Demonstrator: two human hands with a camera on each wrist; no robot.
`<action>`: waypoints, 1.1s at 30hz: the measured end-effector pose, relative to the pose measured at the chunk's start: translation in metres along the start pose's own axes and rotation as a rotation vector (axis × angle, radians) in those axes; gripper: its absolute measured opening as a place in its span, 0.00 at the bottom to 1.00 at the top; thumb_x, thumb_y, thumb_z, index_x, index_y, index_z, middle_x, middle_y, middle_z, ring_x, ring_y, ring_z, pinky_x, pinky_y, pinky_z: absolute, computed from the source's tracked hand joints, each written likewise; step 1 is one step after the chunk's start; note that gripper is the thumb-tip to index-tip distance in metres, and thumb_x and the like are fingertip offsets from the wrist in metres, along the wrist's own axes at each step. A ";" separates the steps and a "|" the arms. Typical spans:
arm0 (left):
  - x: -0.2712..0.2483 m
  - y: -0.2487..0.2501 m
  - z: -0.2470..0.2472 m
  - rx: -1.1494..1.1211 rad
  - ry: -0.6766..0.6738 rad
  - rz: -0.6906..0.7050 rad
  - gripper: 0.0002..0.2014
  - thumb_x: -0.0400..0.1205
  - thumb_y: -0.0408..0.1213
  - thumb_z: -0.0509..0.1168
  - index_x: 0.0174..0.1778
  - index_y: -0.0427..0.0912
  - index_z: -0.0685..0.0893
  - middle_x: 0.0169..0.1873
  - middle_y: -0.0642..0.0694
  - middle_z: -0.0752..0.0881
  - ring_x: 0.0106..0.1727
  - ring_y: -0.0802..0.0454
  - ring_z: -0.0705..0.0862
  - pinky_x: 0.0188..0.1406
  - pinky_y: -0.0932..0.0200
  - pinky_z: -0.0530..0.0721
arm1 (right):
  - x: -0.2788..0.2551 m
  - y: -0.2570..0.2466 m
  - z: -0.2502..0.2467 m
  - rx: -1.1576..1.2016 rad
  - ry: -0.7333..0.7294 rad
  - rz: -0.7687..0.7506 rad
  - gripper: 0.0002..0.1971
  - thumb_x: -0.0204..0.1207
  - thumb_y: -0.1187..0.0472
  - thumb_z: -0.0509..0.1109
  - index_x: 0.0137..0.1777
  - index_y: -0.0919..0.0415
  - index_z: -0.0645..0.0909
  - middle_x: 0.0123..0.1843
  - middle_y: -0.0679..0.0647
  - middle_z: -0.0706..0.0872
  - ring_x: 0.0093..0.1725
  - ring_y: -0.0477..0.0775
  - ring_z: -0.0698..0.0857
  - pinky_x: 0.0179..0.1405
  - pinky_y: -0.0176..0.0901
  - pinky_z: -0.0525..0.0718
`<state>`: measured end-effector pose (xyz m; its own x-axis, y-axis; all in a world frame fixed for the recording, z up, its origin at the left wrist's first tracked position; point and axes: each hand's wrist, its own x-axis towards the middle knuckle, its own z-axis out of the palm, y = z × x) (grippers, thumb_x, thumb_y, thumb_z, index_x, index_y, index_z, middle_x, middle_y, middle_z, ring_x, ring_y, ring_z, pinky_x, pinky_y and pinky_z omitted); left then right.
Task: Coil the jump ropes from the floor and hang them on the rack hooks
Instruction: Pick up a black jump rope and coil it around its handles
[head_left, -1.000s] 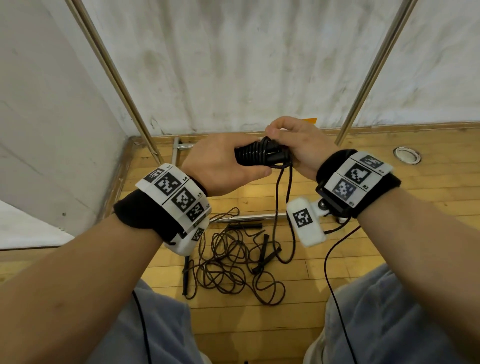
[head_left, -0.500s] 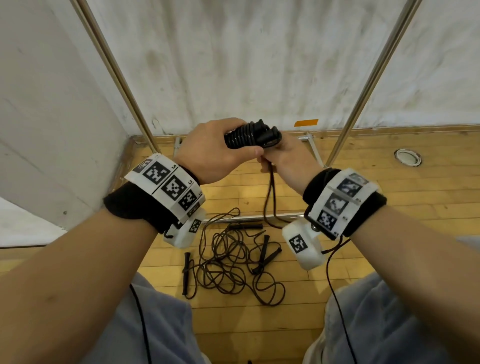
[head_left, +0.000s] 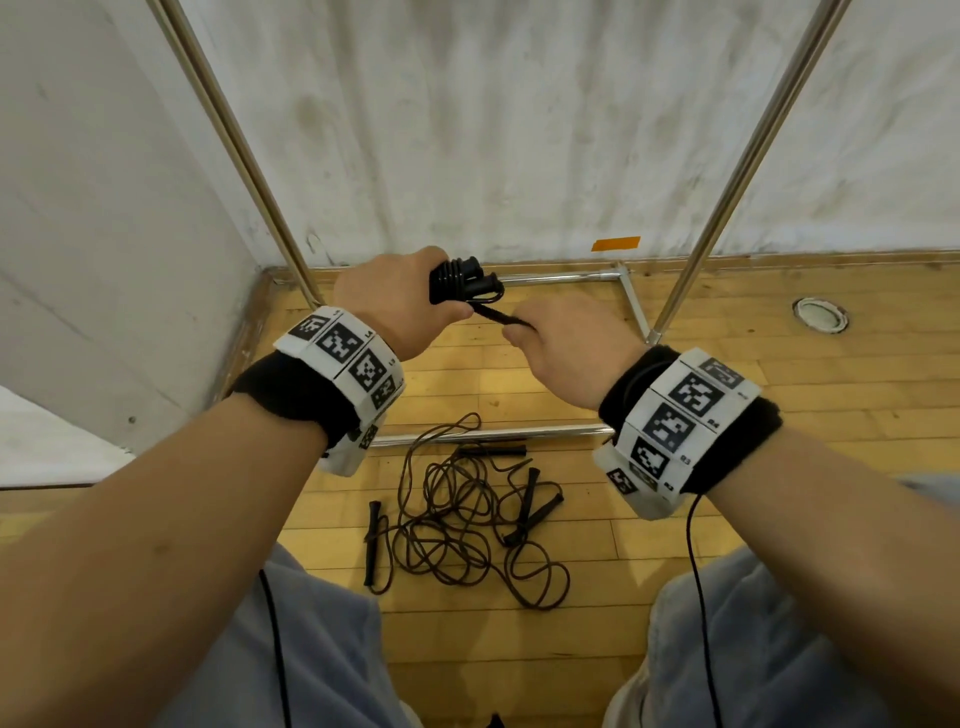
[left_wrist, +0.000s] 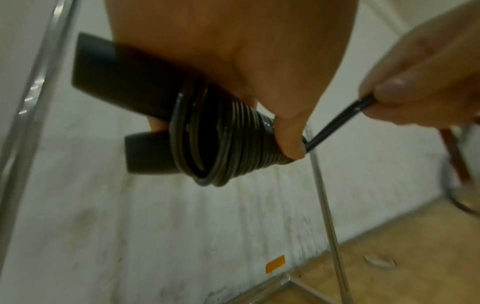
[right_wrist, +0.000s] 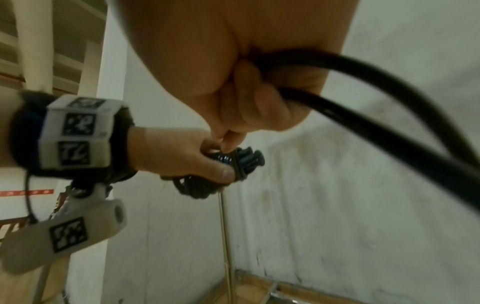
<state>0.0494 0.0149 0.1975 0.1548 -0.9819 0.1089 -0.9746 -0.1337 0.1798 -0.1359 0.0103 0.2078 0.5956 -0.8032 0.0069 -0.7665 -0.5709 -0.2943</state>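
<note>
The coiled jump rope (head_left: 457, 283) is gripped in the left hand (head_left: 400, 301), thumb pressed on the windings; its free end is pinched taut between the right hand's (head_left: 566, 353) fingers (left_wrist: 392, 87); more jump ropes (head_left: 467, 514) are left tangled on the floor (head_left: 779, 364).

My left hand (head_left: 400, 301) covers most of the coiled rope (head_left: 457, 283), so I cannot tell how its two handles (left_wrist: 111, 82) lie under my palm. The free cord (right_wrist: 363, 98) vanishes into my right hand (head_left: 561, 353); its loop runs off the right wrist view's edge, blurred. The rack uprights (head_left: 234, 140) are cut off above, hooks unseen. My forearms hide part of the floor (head_left: 727, 364).
</note>
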 end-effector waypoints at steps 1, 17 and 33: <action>-0.001 0.003 0.001 0.011 -0.015 0.018 0.18 0.75 0.64 0.65 0.55 0.58 0.78 0.34 0.56 0.79 0.34 0.52 0.77 0.24 0.61 0.64 | 0.000 0.004 -0.004 0.002 0.024 -0.015 0.11 0.85 0.52 0.54 0.45 0.54 0.74 0.32 0.46 0.74 0.32 0.48 0.73 0.27 0.41 0.65; -0.031 0.040 -0.010 -0.325 0.024 0.285 0.32 0.60 0.78 0.57 0.53 0.65 0.85 0.35 0.63 0.87 0.38 0.62 0.83 0.33 0.63 0.79 | 0.009 0.030 -0.024 0.790 0.276 0.107 0.10 0.76 0.51 0.70 0.36 0.53 0.86 0.22 0.43 0.76 0.22 0.39 0.71 0.24 0.29 0.71; -0.023 0.040 -0.017 -0.888 -0.111 0.086 0.09 0.76 0.47 0.72 0.49 0.59 0.80 0.33 0.55 0.85 0.29 0.56 0.83 0.29 0.56 0.82 | 0.006 0.019 0.005 1.513 0.117 0.280 0.12 0.84 0.63 0.58 0.49 0.55 0.84 0.29 0.50 0.75 0.22 0.46 0.70 0.26 0.39 0.75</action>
<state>0.0090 0.0347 0.2185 0.0259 -0.9972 0.0700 -0.4907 0.0483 0.8700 -0.1456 -0.0050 0.1978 0.4022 -0.9013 -0.1608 0.1485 0.2375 -0.9600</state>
